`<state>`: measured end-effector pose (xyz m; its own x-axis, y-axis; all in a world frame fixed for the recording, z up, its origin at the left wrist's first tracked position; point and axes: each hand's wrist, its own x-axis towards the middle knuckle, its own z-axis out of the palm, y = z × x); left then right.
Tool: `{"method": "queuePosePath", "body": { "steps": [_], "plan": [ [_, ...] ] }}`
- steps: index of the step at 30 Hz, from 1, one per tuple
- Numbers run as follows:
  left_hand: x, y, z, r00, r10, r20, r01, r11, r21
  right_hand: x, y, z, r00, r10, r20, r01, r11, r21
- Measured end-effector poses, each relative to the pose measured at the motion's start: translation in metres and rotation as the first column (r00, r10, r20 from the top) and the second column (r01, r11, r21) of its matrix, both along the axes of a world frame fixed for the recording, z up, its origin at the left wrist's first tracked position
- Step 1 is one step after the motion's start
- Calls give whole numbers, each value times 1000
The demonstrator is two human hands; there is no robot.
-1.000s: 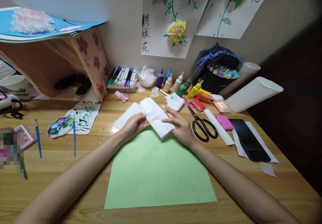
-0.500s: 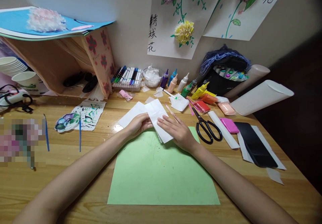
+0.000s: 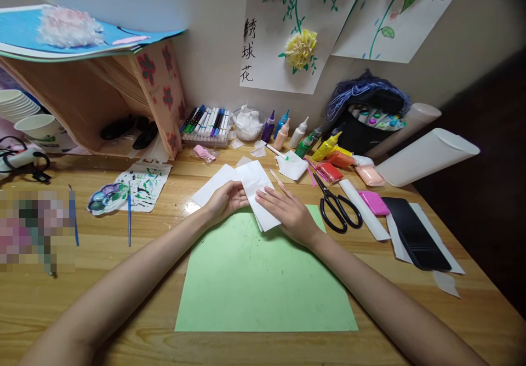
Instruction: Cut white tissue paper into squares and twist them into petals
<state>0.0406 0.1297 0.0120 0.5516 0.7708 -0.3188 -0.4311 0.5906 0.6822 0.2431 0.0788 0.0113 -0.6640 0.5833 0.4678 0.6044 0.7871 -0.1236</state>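
Over white paper [image 3: 252,179], right hand [image 3: 291,217] flatter

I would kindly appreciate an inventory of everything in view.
Table: one, brown, foreground
Green sheet: one, green, centre
Folded paper: one, white, over green sheet
Loose papers: several, white, scattered
Scissors: one, black, right
Phone: one, black, far right
Packets: several, pink to orange, right
Bottles: several, mixed colours, back
Markers: many, mixed colours, back
Bowl: one, clear, beside markers
Case: one, black, back right
Yarn: one bundle, blue, on case
Cylinders: two, pale, back right
Posters: two, white, wall
Box: one, peach, back left
Cups: several, white, far left
Palette: one, multicoloured, left
Brushes: two, blue, left
Left hand: one, bare, at folded paper's edge
Right hand: one, bare, on folded paper
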Motion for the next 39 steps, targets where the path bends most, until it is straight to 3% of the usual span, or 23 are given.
{"method": "queuePosePath", "body": {
  "steps": [11,23,26,28,30,31,33,36,38,39],
  "plan": [
    [0,-4,-1,999,-33,-6,33,992,121,-2,-2,2,999,-40,19,41,999,-35],
    [2,-5,3,997,7,-72,1,995,103,-1,-2,0,998,-29,55,32,998,-49],
    [2,-4,3,996,31,-86,-23,996,89,0,-4,1,998,28,-55,-33,994,-100],
    [2,-4,1,994,43,-105,-33,995,95,0,-6,1,963,-39,-265,-6,986,-169],
    [2,-5,0,989,39,-145,-21,992,122,-2,-6,-1,837,-249,-488,81,937,-340],
    [3,-6,1,985,21,-174,5,989,148,-4,-6,-2,746,-371,-553,98,882,-460],
    [5,-10,4,969,-28,-247,84,972,220,-8,-3,-3,604,-545,-581,0,729,-684],
    [12,-16,15,918,-43,-394,183,928,325,-13,0,-1,539,-614,-576,-265,525,-808],
    [19,-20,23,867,37,-497,188,899,396,-14,1,3,505,-636,-583,-358,460,-813],
    [23,-22,27,828,109,-549,173,883,436,-15,0,4,483,-651,-586,-371,454,-810]
  ]
}}
